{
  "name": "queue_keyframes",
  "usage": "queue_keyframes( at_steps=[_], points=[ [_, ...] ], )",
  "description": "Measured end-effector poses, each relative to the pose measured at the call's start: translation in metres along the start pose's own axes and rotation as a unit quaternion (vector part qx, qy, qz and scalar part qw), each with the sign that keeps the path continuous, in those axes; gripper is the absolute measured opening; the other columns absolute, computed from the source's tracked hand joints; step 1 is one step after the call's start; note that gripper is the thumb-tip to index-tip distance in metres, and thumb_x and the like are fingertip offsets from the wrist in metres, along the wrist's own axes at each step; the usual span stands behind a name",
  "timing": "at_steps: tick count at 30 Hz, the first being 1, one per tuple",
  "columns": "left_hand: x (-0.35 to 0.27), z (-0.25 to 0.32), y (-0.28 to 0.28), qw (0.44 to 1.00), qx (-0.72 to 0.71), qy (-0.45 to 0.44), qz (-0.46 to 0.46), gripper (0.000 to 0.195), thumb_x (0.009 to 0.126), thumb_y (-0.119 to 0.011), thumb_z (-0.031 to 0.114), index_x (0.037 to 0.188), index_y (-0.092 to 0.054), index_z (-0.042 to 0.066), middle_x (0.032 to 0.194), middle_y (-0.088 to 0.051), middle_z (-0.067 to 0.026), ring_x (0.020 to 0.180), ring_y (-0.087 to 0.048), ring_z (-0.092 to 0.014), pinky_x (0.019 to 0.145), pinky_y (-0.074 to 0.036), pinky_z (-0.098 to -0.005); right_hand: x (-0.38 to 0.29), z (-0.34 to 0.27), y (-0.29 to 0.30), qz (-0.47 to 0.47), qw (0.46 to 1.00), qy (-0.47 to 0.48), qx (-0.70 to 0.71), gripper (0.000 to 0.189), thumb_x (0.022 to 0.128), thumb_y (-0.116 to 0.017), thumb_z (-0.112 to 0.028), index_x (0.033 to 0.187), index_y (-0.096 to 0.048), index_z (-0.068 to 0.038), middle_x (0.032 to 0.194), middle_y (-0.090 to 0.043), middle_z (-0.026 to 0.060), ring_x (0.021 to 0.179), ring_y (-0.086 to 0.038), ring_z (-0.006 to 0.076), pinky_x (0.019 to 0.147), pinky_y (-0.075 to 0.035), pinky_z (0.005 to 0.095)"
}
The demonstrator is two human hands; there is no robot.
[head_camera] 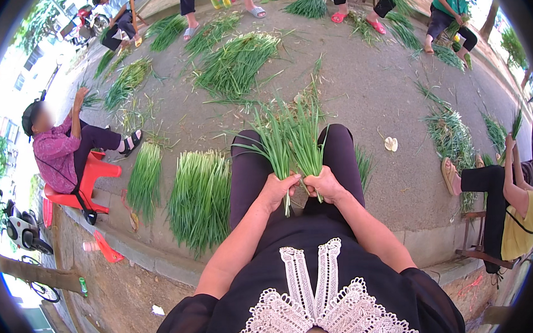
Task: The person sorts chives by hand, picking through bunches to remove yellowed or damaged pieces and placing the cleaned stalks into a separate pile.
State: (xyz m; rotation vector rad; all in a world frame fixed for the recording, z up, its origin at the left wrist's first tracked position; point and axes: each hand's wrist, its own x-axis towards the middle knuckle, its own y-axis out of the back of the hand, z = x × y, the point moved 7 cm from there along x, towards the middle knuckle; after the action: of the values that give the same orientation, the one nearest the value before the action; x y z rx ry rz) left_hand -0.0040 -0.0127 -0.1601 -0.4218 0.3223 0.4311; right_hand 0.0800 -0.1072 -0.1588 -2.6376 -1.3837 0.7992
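Observation:
Over my lap, my left hand (280, 188) is closed around the pale stem ends of a bunch of long green leafy stalks, likely garlic chives (272, 150). Beside it, my right hand (324, 184) grips a second bunch of the same stalks (308, 148). The thumbs nearly meet, and the leaves of both bunches fan out away from me between my knees. To the left of my legs lies a wide, neatly laid pile of stalks (200, 201), with a narrower pile (145, 179) beyond it. More stalks show partly behind my right knee (363, 166).
A person on a red plastic stool (96, 175) sits at left, another on a wooden chair (478, 241) at right. Several more people sit across the pavement. A large heap of stalks (238, 66) lies ahead, and a kerb (163, 258) runs behind me. A dried leaf (390, 144) lies at right.

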Motion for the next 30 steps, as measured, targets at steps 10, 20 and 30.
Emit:
queue_keyframes(
  at_steps=[10,20,30],
  points=[
    [0.0006,-0.0032,0.0009,1.0,-0.001,0.011,-0.009,0.013,0.08,-0.066,0.014,0.082,-0.06,0.002,0.071,-0.057,-0.002,0.054,-0.049,-0.009,0.05,-0.039,-0.0221,-0.0028,-0.0029,-0.0024,-0.008,1.0,0.002,0.025,0.004,0.073,-0.052,0.004,0.073,-0.053,0.0,0.05,-0.046,0.0035,0.038,-0.04,0.0106,0.035,-0.033,0.0255],
    [0.0,-0.0015,-0.0017,0.999,-0.004,0.004,-0.047,0.016,0.077,-0.069,0.014,0.086,-0.062,0.002,0.071,-0.059,-0.001,0.057,-0.05,-0.008,0.051,-0.039,-0.0213,-0.0041,-0.0045,-0.0026,-0.019,0.998,0.001,0.06,0.003,0.074,-0.052,0.003,0.073,-0.053,0.0,0.052,-0.048,0.0045,0.039,-0.043,0.0112,0.035,-0.034,0.0256],
    [-0.0008,-0.0037,-0.0035,0.998,-0.032,0.019,-0.052,0.013,0.078,-0.064,0.011,0.087,-0.062,0.003,0.07,-0.058,-0.001,0.053,-0.049,-0.008,0.049,-0.039,-0.0218,-0.0016,0.0015,-0.0028,-0.014,0.998,-0.017,0.065,0.004,0.076,-0.052,0.002,0.078,-0.053,0.0,0.053,-0.047,0.0045,0.04,-0.041,0.0116,0.035,-0.034,0.0252]
  ],
)
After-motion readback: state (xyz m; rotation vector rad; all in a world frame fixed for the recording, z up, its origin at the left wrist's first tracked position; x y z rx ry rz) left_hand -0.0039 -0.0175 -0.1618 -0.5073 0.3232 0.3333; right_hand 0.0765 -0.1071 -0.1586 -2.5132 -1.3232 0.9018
